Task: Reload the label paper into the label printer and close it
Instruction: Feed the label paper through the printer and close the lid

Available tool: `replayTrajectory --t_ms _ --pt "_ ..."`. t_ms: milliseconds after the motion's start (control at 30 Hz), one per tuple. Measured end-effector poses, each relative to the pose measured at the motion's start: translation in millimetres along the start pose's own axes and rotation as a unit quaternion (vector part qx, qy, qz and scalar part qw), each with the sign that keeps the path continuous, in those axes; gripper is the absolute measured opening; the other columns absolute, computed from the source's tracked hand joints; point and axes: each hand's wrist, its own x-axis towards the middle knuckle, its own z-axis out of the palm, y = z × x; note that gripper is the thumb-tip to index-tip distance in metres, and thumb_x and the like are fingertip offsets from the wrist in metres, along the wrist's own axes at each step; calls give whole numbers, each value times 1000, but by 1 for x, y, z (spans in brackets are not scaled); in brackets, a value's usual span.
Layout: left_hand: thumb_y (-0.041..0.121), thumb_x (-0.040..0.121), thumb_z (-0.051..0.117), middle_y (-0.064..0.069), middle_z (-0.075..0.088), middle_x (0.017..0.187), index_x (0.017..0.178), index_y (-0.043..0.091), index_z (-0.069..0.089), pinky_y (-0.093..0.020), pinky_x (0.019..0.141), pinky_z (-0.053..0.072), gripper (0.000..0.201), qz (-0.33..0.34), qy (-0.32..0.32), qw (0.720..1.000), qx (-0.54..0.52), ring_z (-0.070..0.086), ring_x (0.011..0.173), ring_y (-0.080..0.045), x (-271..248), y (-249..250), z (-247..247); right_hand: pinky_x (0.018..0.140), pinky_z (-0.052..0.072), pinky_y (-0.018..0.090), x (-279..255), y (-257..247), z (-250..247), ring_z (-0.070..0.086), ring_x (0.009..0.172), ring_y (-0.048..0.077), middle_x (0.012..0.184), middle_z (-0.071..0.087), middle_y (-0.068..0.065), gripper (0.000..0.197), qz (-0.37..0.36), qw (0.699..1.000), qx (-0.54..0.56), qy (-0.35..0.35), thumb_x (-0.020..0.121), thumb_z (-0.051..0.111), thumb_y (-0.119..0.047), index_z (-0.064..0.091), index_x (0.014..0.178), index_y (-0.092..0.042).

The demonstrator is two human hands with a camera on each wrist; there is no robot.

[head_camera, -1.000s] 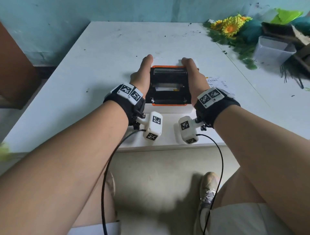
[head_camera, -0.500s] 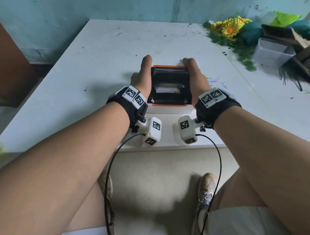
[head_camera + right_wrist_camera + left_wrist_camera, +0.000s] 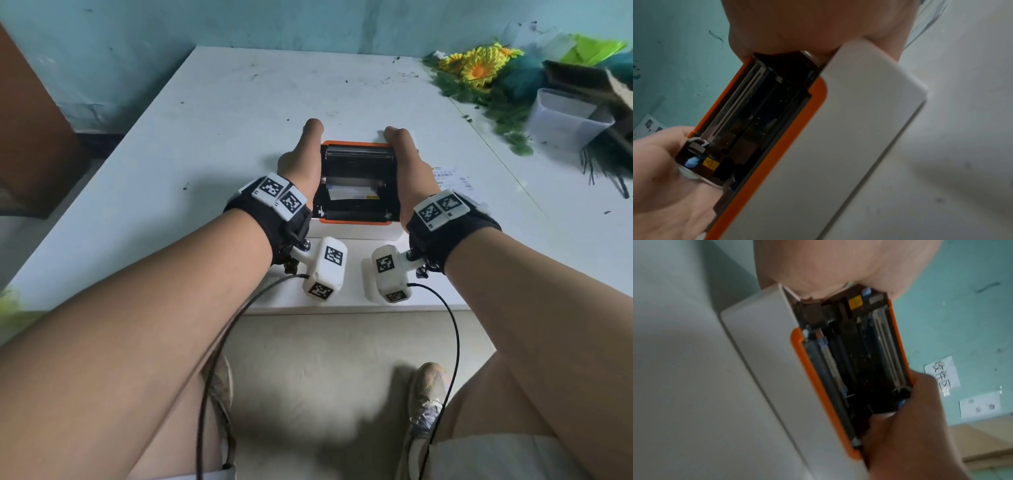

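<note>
**Lid coming down, two hands on the printer**

Compared with a second ago both hands have slid a bit nearer along the printer's sides and the lid sits lower. One white table [image 3: 212, 113] takes up most of the head view. On its near middle sits the one label printer [image 3: 358, 233], white body with an orange rim, its black-lined lid [image 3: 359, 161] half raised. Left hand [image 3: 303, 161] is clamped on the lid's left edge, right hand [image 3: 406, 164] on its right edge, thumbs lying along the sides; fingers are hidden behind. A strip of label paper [image 3: 349, 192] shows white inside the bay. Far right there's a pile of fake sunflowers [image 3: 479, 68] and one clear tub [image 3: 565, 120].

Wrist cams show what the head view can't: a yellow warning sticker [image 3: 710, 164] and blue tab [image 3: 691, 162] inside the lid, and a handwritten note [image 3: 942, 374] on the wall.
</note>
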Motion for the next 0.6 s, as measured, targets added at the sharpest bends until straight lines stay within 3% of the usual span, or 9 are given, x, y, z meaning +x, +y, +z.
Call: replayTrajectory --t_ms 100,233,300,367,467,533,600 --pt "74 72 52 -4 58 79 84 17 55 -40 71 52 58 21 37 999 -13 60 72 -24 2 -7 5 90 67 52 0 1 -1 83 102 31 109 85 11 53 -3 1000 -3 -2 80 68 -72 79 99 -24" --pt "71 79 54 -4 61 79 82 17 57 -44 74 59 54 16 50 998 -22 62 71 -26 5 -7 6 94 65 48 2 -8 -4 83 94 33 94 77 6 50 19 999 -10 -48 80 70 -70 74 94 -21" --pt "71 81 53 -5 64 77 81 16 58 -47 77 62 56 20 58 998 -19 64 71 -26 8 -9 7 93 59 42 4 -16 -8 71 86 31 96 65 8 42 47 995 6 -91 84 70 -61 65 92 -20" --pt "70 86 52 -5 64 76 80 15 58 -40 71 56 55 25 60 998 -13 63 70 -26 8 -9 7 87 51 43 7 -20 -10 61 88 29 100 58 9 40 61 992 20 -107 85 69 -56 60 97 -18" --pt "70 84 51 -6 66 76 78 16 59 -39 71 54 55 27 53 998 -11 64 70 -26 10 -9 7 93 55 39 10 -15 -7 65 74 27 94 61 8 46 51 995 8 -83 82 68 -60 60 97 -18" --pt "71 82 51 -5 64 76 78 16 58 -39 71 54 55 31 50 998 -14 63 70 -26 10 -10 6 102 58 50 13 -11 -3 76 80 31 89 69 6 51 53 997 -6 -52 70 71 -68 69 90 -21" --pt "72 82 51 -5 62 77 81 17 57 -38 70 54 55 25 34 999 -15 62 69 -24 11 -10 5 97 60 47 13 -8 -1 77 79 30 87 71 4 52 48 998 -14 -38 67 71 -71 71 87 -23"
